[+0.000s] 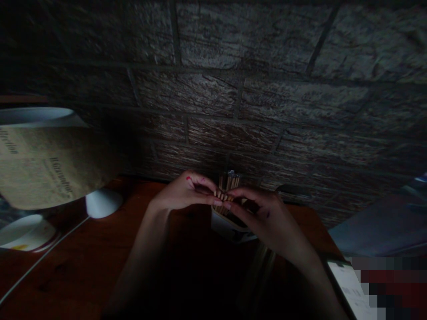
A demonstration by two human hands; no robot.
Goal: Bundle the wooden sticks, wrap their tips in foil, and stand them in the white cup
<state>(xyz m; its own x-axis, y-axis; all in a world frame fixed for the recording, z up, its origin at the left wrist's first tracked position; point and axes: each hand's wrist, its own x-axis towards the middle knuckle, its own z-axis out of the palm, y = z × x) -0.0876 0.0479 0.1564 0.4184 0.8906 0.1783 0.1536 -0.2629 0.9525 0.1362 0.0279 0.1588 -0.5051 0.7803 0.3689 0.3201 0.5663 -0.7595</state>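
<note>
With fingertips nearly together, our left hand [185, 193] and right hand [267, 215] jointly pinch a row of thin wooden sticks [221, 195] over a white-sided angular open container [225, 226]; more slender brown sticks [234, 181] stand at its far side. Reddish-brown wooden tabletop [71, 262] below; rough grey-brown brick wall [213, 93] beyond.

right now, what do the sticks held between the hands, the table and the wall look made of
Sticks: probably wood, seemingly unvarnished, from their plain tan ends. Table: likely wood, reddish-brown, with knot-like dark marks; too dim to judge its gloss. Wall: stone or imitation stone, rough, with ridged block faces and recessed joints.
</note>
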